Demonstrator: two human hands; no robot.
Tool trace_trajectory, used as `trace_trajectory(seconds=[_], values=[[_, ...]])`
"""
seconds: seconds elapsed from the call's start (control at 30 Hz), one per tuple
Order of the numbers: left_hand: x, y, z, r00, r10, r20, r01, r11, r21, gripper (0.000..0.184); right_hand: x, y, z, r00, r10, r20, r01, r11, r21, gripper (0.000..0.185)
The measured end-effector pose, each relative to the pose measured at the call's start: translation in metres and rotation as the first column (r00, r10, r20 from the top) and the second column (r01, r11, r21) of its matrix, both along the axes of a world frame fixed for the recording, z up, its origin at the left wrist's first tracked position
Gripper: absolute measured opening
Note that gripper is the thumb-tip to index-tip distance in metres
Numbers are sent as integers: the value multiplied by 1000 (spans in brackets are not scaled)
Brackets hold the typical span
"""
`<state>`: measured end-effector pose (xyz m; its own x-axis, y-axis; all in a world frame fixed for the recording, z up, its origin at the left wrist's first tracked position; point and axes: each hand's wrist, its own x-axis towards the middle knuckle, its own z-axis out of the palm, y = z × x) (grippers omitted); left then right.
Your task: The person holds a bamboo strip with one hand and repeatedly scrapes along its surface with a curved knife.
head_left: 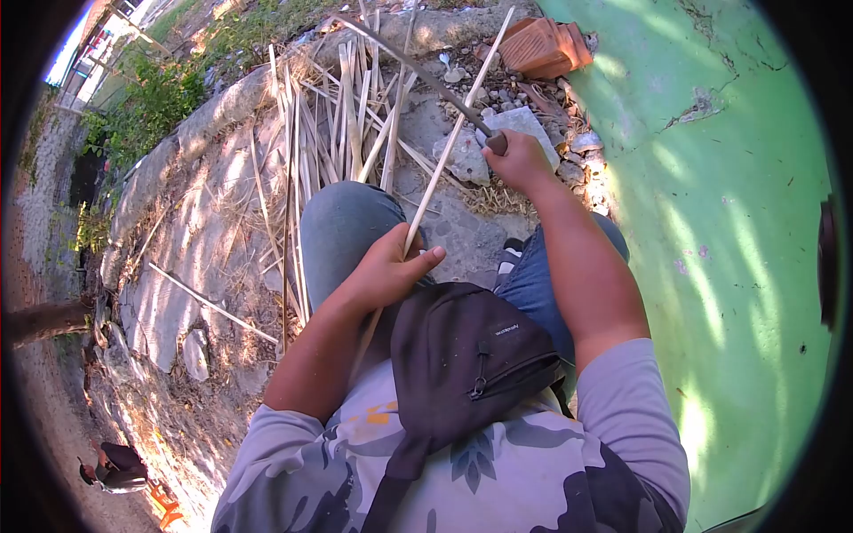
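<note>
A long pale strip (446, 153) runs slantwise from the person's lap up to the top of the view. My left hand (391, 266) is wrapped round its lower part, above the left knee, with the thumb stretched out. My right hand (520, 164) grips the dark handle of a long machete (418, 69), whose blade points up and to the left. The blade crosses the strip near the top, and whether they touch cannot be told. Beyond the left knee lies a pile of similar pale strips (355, 111).
A green painted surface (729, 222) fills the right side. Broken concrete (524, 129) and an orange-brown block (544, 46) lie ahead. A loose strip (213, 304) rests on the ground at left. A person (120, 468) is at lower left. A black bag (471, 355) lies against the chest.
</note>
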<state>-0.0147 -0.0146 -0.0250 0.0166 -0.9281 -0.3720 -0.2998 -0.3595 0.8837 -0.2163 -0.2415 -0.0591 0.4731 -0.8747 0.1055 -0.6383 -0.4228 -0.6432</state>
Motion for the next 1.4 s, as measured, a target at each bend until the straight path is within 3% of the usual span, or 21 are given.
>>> trace_trajectory(seconds=[0.1, 0.13, 0.23, 0.33, 0.43, 0.63, 0.73, 0.93, 1.03, 1.13, 1.27, 1.37, 1.4], values=[[0, 2, 2, 1000, -3, 16, 2, 1000, 5, 46, 7, 15, 12, 971, 233, -43, -237, 966, -102, 19], [0, 2, 3, 999, -6, 35, 6, 1000, 2, 46, 8, 16, 17, 942, 275, -191, -294, 952, -83, 16], [-3, 3, 4, 994, -28, 106, 30, 999, -18, 46, 7, 19, 27, 909, 229, -348, -287, 950, -125, 16], [-4, 4, 5, 987, -48, 151, 49, 999, -5, 46, 2, 0, 6, 978, -18, -209, 13, 1000, -25, 17], [-6, 3, 2, 987, -46, 154, 52, 998, -32, 46, -3, -2, -2, 994, -5, -110, 11, 999, 50, 18], [-6, 3, 6, 997, -6, 73, 5, 1000, 8, 41, 1, 7, 8, 976, 144, -162, -146, 989, -2, 18], [-4, 4, 3, 995, -17, 96, 20, 999, -28, 41, 1, 13, 17, 939, 212, -271, -240, 968, -74, 17], [-3, 4, -3, 997, -12, 74, 17, 998, -56, 37, -3, -3, -13, 997, -72, -17, 72, 997, 2, 20], [-2, 5, 2, 998, 1, 56, -1, 1000, -3, 36, -1, -4, -10, 996, -66, -63, 61, 995, -81, 21], [-2, 3, 1, 1000, 7, 26, -8, 1000, 12, 37, 0, 5, 0, 997, 15, -76, -11, 999, 48, 15], [-1, 1, 3, 994, 55, -91, -48, 996, 80, 38, 4, 17, 12, 965, 226, -132, -241, 964, -112, 14], [1, 5, 2, 999, -16, -43, 17, 1000, 9, 40, 2, 7, 10, 958, 179, -223, -215, 964, -153, 15], [3, 6, 0, 999, -39, -17, 39, 999, -18, 40, 2, 4, 5, 981, 73, -181, -91, 991, -98, 16]])
